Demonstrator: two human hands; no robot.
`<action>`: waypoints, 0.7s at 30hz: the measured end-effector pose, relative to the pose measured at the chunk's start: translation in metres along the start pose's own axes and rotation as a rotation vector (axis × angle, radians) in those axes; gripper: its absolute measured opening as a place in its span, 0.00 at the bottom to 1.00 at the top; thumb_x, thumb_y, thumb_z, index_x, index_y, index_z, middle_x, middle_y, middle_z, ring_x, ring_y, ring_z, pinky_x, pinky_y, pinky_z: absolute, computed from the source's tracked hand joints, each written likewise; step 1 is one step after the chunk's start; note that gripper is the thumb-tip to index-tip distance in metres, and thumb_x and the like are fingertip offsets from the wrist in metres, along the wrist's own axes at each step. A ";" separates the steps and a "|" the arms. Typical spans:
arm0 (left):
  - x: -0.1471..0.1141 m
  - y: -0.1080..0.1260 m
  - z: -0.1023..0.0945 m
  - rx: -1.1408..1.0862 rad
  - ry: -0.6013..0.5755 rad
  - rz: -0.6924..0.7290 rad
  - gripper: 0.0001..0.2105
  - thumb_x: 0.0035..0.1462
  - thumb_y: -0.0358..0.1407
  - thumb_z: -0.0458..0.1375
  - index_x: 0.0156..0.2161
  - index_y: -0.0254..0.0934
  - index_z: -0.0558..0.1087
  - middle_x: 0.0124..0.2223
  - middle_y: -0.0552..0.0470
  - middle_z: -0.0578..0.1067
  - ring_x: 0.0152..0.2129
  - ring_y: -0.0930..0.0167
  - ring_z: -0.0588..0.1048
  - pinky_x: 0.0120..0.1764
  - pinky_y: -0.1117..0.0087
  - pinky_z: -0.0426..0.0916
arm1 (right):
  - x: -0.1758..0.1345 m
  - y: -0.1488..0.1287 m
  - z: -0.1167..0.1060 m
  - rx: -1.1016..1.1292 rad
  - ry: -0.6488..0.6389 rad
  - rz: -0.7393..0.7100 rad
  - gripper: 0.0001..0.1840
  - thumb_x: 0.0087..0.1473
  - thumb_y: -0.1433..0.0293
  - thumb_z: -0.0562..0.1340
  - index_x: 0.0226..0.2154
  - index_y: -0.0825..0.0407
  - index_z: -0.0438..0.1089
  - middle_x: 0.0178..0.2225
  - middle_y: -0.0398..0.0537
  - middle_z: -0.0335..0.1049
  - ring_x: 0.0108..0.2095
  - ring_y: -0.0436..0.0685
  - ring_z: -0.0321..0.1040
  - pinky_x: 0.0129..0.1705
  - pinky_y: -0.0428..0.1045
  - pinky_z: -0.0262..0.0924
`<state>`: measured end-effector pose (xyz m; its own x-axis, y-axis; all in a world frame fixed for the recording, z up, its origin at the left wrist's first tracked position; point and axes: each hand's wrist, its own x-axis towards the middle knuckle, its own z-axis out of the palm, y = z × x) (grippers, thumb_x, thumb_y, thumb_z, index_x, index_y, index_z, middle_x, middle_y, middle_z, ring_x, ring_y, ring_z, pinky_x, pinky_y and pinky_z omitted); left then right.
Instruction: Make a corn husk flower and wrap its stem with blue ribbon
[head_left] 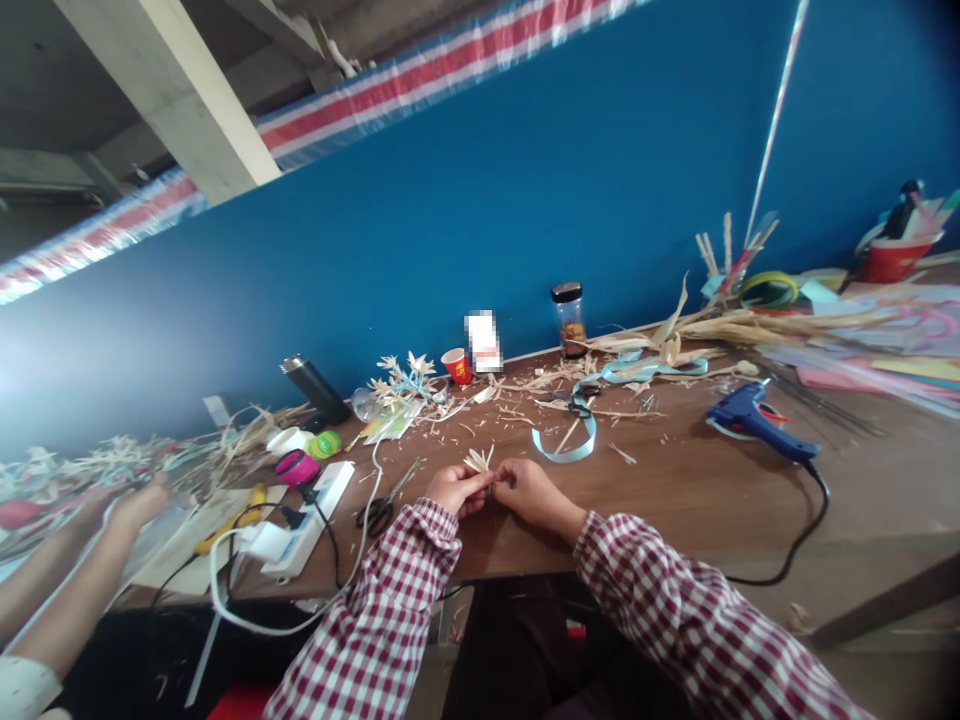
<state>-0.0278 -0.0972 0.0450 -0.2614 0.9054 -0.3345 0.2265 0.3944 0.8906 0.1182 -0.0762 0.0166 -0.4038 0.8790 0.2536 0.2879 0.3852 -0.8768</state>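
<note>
Near the front edge of the brown table, my left hand pinches the base of a small pale flower that looks made of dried husk strips. Its thin petals fan upward above the fingers. My right hand is closed right beside it, its thumb and finger pressed together at the flower's base; whatever sits in that pinch is hidden. To the left lie black-handled scissors. A light blue ribbon curls behind my right hand, with another dark-handled pair of scissors by it.
A blue glue gun with a cord lies on the right. A white power strip stands left, near a co-worker's arms. Behind are a red paper cup, a lidded jar, a black flask and dried husks.
</note>
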 end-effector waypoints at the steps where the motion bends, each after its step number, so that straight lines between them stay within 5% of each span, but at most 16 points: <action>1: 0.000 0.000 0.000 0.002 -0.022 0.004 0.14 0.37 0.42 0.67 0.27 0.35 0.73 0.22 0.55 0.71 0.19 0.77 0.70 0.27 0.74 0.68 | 0.000 0.000 0.000 -0.010 -0.005 -0.001 0.05 0.43 0.73 0.57 0.22 0.57 0.68 0.20 0.42 0.66 0.22 0.47 0.58 0.25 0.42 0.51; 5: 0.001 0.002 0.000 0.053 -0.053 0.027 0.14 0.37 0.42 0.66 0.28 0.33 0.72 0.22 0.56 0.71 0.19 0.77 0.70 0.25 0.76 0.66 | -0.002 -0.001 -0.002 -0.057 -0.028 -0.014 0.06 0.44 0.73 0.57 0.23 0.57 0.69 0.20 0.41 0.66 0.22 0.47 0.58 0.25 0.41 0.51; 13: 0.010 0.000 -0.007 0.270 0.063 0.153 0.08 0.39 0.34 0.64 0.21 0.33 0.71 0.16 0.57 0.68 0.15 0.77 0.66 0.21 0.76 0.60 | 0.000 -0.005 -0.004 -0.232 -0.054 -0.018 0.09 0.50 0.71 0.55 0.26 0.56 0.70 0.25 0.46 0.71 0.26 0.49 0.63 0.28 0.43 0.52; 21: 0.017 -0.012 -0.003 0.401 0.138 0.148 0.08 0.39 0.37 0.64 0.21 0.34 0.73 0.18 0.54 0.71 0.19 0.73 0.70 0.23 0.74 0.61 | -0.009 -0.005 -0.039 -0.543 -0.024 0.090 0.06 0.50 0.70 0.56 0.30 0.52 0.68 0.29 0.48 0.70 0.30 0.55 0.66 0.29 0.47 0.52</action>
<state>-0.0376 -0.0874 0.0292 -0.3149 0.9381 -0.1441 0.6097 0.3163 0.7268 0.1539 -0.0756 0.0345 -0.3746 0.9111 0.1722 0.7265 0.4038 -0.5560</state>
